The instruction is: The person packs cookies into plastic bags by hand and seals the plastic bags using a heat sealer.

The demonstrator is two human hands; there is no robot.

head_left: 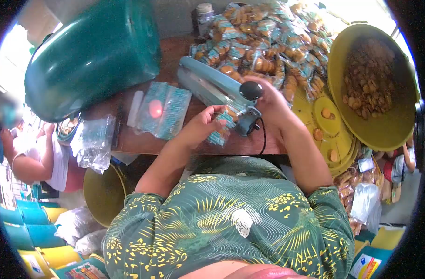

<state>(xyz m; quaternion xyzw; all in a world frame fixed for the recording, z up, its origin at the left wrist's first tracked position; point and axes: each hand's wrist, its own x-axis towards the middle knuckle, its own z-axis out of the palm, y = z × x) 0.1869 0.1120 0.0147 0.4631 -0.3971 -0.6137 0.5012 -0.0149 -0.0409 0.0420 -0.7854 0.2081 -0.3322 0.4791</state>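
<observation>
My left hand (204,124) is closed on the printed end of a clear plastic packet (227,122) with teal lettering and brown biscuit-like pieces inside. The packet lies at the near end of a blue heat sealer (212,83), whose long arm slants across the table. Behind the sealer's round black knob (250,90) is my right hand (272,104), close to the arm's end; its fingers are partly hidden. Left of the sealer lie flat printed bags (173,111) with a pink round object (155,108) on top.
Many filled packets (263,42) are heaped at the back. On the right, a yellow tub (338,60) holds loose brown pieces, beside a yellow lid (326,118). A large green tub (101,56) lies tilted at left. A black cord (264,137) hangs over the table edge. Another person's arm (35,160) shows far left.
</observation>
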